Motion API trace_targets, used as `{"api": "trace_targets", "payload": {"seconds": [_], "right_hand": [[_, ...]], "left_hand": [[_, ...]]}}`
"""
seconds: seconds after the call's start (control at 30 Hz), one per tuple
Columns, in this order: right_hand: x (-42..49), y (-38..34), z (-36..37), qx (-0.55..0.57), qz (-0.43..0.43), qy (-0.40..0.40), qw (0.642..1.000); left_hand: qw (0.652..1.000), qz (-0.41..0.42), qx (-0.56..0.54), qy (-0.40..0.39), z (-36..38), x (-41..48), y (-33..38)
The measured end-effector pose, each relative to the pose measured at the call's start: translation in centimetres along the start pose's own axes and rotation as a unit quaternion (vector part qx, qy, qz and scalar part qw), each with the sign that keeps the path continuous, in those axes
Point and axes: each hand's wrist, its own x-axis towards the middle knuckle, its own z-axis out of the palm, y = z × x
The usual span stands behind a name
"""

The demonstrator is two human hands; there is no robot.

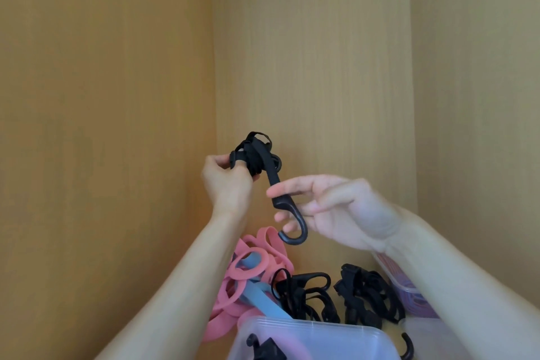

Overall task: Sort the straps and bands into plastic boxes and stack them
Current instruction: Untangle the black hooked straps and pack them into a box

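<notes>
Left hand [228,181] clamped round wadded black strap [254,159]. Right hand [336,213]: fingers near-straight against its hook [302,228], thumb hidden, can't tell if pinching. Strap is midair above the bands [264,235], near the cabinet [321,67] back corner. Likely light, floppy webbing; rigid hook is the best handle. No readable labels.

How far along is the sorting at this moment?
Partway, I'd judge. Done: the front plastic box holds a few items, and the right box holds bands. In hand: the left hand grips a bundled black strap, with the right hand touching its hook. Left: pink and blue bands and loose black straps lie unsorted; no stacking shows.
</notes>
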Motion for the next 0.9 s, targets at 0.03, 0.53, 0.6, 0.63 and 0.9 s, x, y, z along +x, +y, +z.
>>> {"api": "trace_targets", "payload": {"seconds": [0.03,0.53,0.6,0.63,0.9], "right_hand": [[0.0,0.0,0.0,-0.003,-0.001,0.006,1.0],[1.8,4.7,0.3,-0.124,0.016,0.129,0.984],[1.3,4.9,-1.0,-0.163,0.024,0.155,0.974],[1.0,4.9,-1.7,-0.184,0.03,0.172,0.967],[-1.7,2.7,-5.9,-0.226,0.063,0.248,0.94]], "left_hand": [[1.0,0.002,0.0,-0.003,0.1,-0.1,0.0],[0.931,-0.227,-0.275,-0.081,0.2,-0.2,3.4],[0.907,-0.264,-0.307,-0.114,0.4,-0.6,4.0],[0.9,-0.272,-0.304,-0.15,0.6,-0.9,4.3],[0.85,-0.178,-0.059,-0.492,0.5,-2.6,4.2]]}}
